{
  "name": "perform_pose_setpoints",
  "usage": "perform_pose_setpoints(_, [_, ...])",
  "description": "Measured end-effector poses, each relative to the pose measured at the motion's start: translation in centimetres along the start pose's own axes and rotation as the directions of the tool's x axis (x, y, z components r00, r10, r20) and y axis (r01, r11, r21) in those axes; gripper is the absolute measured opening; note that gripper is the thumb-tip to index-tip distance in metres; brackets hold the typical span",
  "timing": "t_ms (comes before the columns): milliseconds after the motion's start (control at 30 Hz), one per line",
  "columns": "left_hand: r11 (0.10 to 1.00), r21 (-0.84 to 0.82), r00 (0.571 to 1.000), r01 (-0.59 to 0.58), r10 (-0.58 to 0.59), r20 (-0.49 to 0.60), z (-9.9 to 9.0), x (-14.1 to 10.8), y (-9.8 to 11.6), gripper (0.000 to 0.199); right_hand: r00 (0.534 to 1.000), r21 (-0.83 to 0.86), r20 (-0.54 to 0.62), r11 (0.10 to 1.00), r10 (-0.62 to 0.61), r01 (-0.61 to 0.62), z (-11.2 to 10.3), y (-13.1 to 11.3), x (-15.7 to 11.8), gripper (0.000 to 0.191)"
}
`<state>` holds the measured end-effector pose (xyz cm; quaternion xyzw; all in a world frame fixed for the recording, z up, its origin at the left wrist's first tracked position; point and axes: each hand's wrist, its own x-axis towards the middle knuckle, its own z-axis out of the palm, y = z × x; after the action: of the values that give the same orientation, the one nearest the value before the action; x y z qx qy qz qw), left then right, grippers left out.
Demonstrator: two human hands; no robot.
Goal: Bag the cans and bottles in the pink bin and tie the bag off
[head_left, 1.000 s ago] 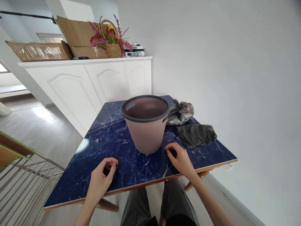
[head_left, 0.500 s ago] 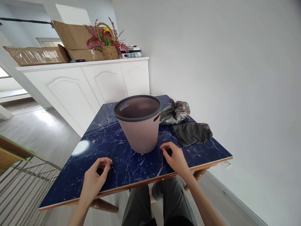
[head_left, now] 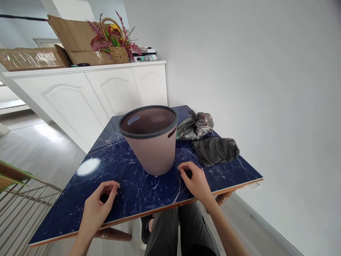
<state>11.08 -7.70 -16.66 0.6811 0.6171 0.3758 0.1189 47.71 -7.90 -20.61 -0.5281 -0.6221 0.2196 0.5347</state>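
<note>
A pinkish-brown trash can (head_left: 153, 153) with a dark grey rim stands upright on the blue marble-patterned table (head_left: 128, 199). Its inside shows no bag lining. To its front left, my left hand (head_left: 99, 202) rests at the table's near edge, thumb and fingertips pinched together on nothing. My right hand (head_left: 195, 181) lies just right of the can's base, apart from it, also in an empty pinch. Behind that hand are a folded black plastic bag (head_left: 217, 151) and a knotted, filled black trash bag (head_left: 195, 126), which sits close beside the can.
A white cabinet (head_left: 71, 99) stands past the table, carrying cardboard boxes (head_left: 32, 58), a flower basket (head_left: 119, 55) and a plastic bottle (head_left: 150, 57). The wall (head_left: 239, 71) borders the right side. A metal rack (head_left: 23, 209) is at lower left.
The whole view has shifted slightly, so the table, can and hands appear a little further left. Both hands keep the same pinched pose, and nothing was picked up or let go.
</note>
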Motion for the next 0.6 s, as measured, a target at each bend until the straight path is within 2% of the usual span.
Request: perform_pose_setpoints(600, [0.999,0.002,0.999,0.037,-0.037,0.006,0.12,-0.32,-0.03,0.04,0.999,-0.058,-0.005,0.997,0.041,-0.041,0.15,-0.67,-0.21,0.017])
